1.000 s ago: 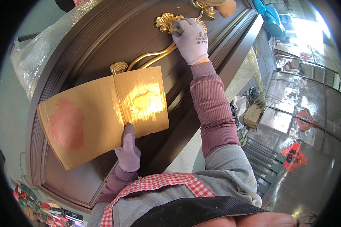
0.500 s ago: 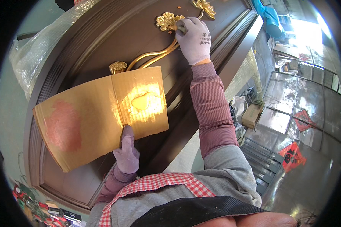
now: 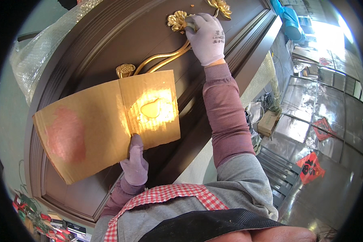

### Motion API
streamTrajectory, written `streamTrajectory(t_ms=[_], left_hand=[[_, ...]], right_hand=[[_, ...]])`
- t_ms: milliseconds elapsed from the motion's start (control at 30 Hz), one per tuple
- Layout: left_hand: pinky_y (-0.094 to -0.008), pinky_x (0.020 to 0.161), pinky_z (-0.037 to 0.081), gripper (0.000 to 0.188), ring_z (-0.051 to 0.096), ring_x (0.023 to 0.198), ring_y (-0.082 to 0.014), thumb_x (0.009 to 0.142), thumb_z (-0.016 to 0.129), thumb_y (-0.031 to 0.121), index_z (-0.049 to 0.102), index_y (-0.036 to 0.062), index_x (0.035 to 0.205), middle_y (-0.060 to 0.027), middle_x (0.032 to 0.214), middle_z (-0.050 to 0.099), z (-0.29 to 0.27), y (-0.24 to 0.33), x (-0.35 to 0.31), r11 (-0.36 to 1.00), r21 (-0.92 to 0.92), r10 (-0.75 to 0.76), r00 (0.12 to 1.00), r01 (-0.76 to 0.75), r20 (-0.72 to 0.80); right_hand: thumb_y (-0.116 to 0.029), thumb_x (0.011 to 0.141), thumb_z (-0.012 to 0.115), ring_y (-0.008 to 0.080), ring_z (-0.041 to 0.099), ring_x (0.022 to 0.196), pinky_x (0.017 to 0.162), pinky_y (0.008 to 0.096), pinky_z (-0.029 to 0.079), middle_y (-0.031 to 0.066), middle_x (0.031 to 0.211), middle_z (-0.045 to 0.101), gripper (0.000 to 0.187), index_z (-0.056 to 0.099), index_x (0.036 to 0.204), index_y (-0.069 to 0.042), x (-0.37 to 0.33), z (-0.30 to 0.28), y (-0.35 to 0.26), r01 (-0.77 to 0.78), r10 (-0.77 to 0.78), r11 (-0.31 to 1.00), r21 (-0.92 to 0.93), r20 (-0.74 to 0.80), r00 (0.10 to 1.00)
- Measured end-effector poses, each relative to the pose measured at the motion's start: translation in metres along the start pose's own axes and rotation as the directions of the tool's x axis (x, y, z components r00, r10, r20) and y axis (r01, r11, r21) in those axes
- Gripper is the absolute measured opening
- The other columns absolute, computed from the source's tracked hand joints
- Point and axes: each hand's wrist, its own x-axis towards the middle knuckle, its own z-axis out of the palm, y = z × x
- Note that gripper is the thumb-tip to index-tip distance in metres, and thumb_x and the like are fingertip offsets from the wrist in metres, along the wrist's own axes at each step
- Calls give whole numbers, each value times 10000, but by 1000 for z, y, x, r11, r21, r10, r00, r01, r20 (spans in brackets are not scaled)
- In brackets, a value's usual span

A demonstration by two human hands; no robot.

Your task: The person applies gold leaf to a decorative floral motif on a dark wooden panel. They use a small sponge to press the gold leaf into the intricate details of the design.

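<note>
In my gloved left hand (image 3: 135,163) is a piece of cardboard (image 3: 99,125), gripped at its near edge with the thumb on top. It carries a wet gold paint patch (image 3: 151,109) on the right half and a dull red patch (image 3: 66,135) on the left. My gloved right hand (image 3: 207,39) is closed at a gold leaf-shaped ornament (image 3: 176,20). Something small and dark shows between its fingers, too hidden to name. Gold stems (image 3: 163,60) run from there toward a gold seed-pod ornament (image 3: 125,70), partly beside the cardboard. A gold flower (image 3: 220,9) lies beyond my right hand.
The ornaments are on a large dark brown panel (image 3: 88,52) with a moulded, curved frame. Bubble wrap (image 3: 40,52) lies at its far left. To the right are a cardboard box (image 3: 269,123), a grey slatted rack (image 3: 279,173) and a blue wrapped object (image 3: 291,26).
My right hand has turned slightly at the leaf ornament, its fingers a little higher. The cardboard has shifted very slightly; my left hand keeps its hold.
</note>
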Motion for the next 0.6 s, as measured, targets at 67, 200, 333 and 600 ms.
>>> streamTrajectory(t_ms=[67,200,333,600], left_hand=[[-558,1085,531,398,735,1155,-461,990,530,-81,561,-39,1385,-281,1325,740,-2,3,2,999,-38,-30,999,31,13],[-547,1056,554,436,750,1111,-456,963,522,-118,556,-41,1390,-288,1338,728,2,-2,-3,999,-39,22,1000,-22,-19],[-529,1025,567,464,755,1084,-444,942,522,-138,552,-44,1395,-295,1338,722,-9,9,13,1000,-27,10,1000,-10,21],[-489,918,585,504,737,987,-413,860,533,-158,588,-47,1349,-277,1285,731,0,-2,-1,995,-102,18,999,-22,-42]], right_hand=[[-109,814,844,362,704,1061,960,448,573,104,1115,763,269,800,1080,-107,-1,-1,-1,-12,12,997,79,1,1000],[-118,820,834,359,702,1053,957,453,572,93,1105,762,248,802,1066,-119,-1,4,-12,33,-47,989,146,93,995],[-135,804,817,334,705,1040,937,466,577,77,1068,750,226,781,1027,-134,3,10,-7,10,-13,999,49,63,998],[-138,805,822,348,699,1032,927,466,576,84,1060,748,200,789,1002,-127,4,8,-13,20,-26,999,51,116,993]])
